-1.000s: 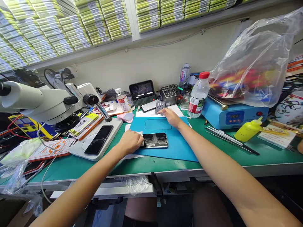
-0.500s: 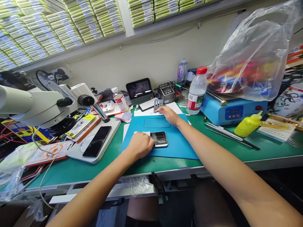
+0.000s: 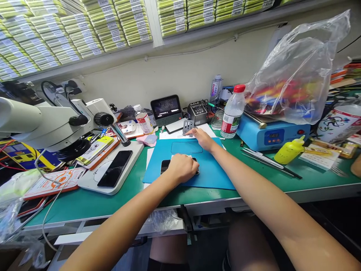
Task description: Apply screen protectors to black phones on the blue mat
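Note:
My left hand [image 3: 184,168] is curled in a fist over a phone [image 3: 165,165] with a dark face, covering its middle and right. A bit of white wipe [image 3: 186,155] shows above the knuckles; most of it is hidden in the hand. The phone lies on a blue mat [image 3: 158,150]. My right hand [image 3: 203,139] rests at the mat's back edge, its fingers stretched leftward. Those fingertips reach the foot of a grey slotted plate [image 3: 188,126] standing upright; whether they touch it I cannot tell.
Left stands a microscope [image 3: 50,120] with a black phone [image 3: 115,168] on its base. Bottles, including a red-capped one [image 3: 231,113], line the back. To the right are a blue heating unit [image 3: 262,133], a yellow squeeze bottle [image 3: 289,151] and tweezers [image 3: 265,162].
My left hand has slid rightward across the phone with the white wipe, uncovering the phone's left end and covering its right part. My right hand stays in place. The view has shifted slightly.

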Available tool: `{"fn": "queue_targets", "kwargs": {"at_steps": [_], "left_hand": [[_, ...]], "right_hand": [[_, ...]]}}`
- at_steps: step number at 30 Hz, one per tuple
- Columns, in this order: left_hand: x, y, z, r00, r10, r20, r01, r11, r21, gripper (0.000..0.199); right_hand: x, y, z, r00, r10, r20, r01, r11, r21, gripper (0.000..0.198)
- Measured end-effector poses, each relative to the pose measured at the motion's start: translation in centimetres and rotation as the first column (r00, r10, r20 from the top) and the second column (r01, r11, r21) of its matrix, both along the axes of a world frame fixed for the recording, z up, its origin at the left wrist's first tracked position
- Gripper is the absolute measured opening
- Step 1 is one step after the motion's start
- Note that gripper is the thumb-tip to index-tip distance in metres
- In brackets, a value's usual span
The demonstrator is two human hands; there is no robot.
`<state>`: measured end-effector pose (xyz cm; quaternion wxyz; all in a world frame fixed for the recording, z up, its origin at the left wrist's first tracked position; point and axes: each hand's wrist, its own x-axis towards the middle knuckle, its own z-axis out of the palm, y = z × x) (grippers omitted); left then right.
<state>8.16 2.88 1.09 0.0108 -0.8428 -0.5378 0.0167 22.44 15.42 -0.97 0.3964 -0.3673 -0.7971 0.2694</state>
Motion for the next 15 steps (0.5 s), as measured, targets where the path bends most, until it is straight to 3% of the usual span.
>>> {"fn": "queue_targets", "kwargs": {"at_steps": [7, 15], "left_hand": [[-1.5, -3.3, -0.7, 0.999, 0.038, 0.016, -0.038, 0.999, 0.023, 0.045], [2.5, -2.0, -1.0, 0.997, 0.023, 0.074, -0.026, 0.999, 0.037, 0.044]], "right_hand": [[0.2, -0.6, 0.3, 1.000, -0.016, 0.000, 0.016, 0.999, -0.048, 0.094], [0.1, -0.6, 0.4, 1.000, -0.023, -0.014, 0.023, 0.999, -0.043, 0.094]]}}
